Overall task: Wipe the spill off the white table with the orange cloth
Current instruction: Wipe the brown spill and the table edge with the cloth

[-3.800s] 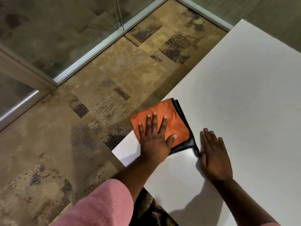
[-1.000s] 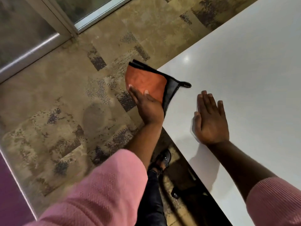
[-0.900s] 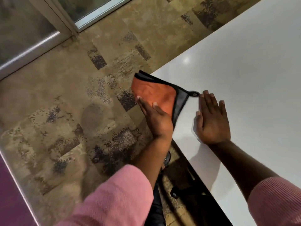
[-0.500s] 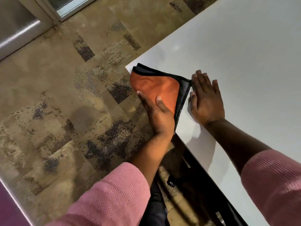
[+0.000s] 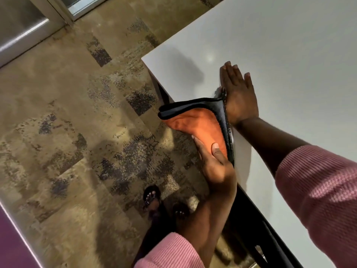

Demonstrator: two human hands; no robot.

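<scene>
Since a moment ago, the orange cloth [image 5: 201,123] hangs off the desk [image 5: 289,55] edge, left hand [image 5: 216,163] cupping it; right hand [image 5: 238,97] flat, fingers open. Sweep steadily cloth-ward.

No writing, label, brand or number can be read anywhere in this view. The surfaces in sight are plain or patterned only.

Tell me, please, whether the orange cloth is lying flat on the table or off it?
Mostly off: the orange cloth sags beyond the table edge, cupped by the left hand.
</scene>
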